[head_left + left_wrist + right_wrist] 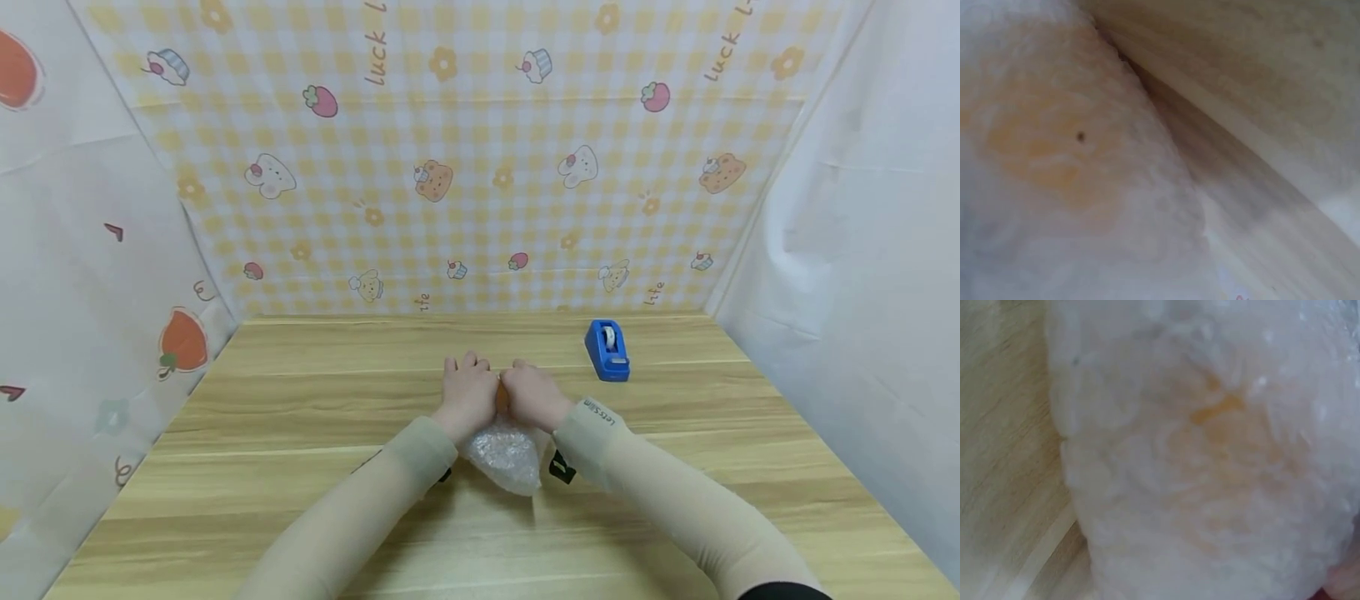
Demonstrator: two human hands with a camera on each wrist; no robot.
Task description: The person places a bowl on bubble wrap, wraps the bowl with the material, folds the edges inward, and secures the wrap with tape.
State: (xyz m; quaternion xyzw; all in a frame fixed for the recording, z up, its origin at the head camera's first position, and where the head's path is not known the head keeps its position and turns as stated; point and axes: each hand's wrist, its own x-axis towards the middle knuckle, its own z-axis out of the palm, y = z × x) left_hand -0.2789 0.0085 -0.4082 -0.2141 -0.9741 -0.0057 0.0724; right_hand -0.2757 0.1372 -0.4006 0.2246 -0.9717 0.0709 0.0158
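A piece of bubble wrap (504, 454) hangs below and between my two hands in the head view, bunched into a pouch. Orange material (502, 397) shows in the narrow gap between the hands. My left hand (468, 393) grips the top of the wrap from the left, and my right hand (534, 395) grips it from the right, close beside. Both wrist views are blurred; cloudy bubble wrap (1054, 206) fills much of the left one and bubble wrap (1147, 537) most of the right one. A yellow-orange patch shows through it in each. The fingertips are hidden.
A blue tape dispenser (609, 352) stands at the back right of the wooden table (300, 392). Behind it hangs a yellow checked cloth (480, 125). White cloth walls (847, 250) close off the sides. A dark wrist-camera part (562, 467) sits under the right wrist.
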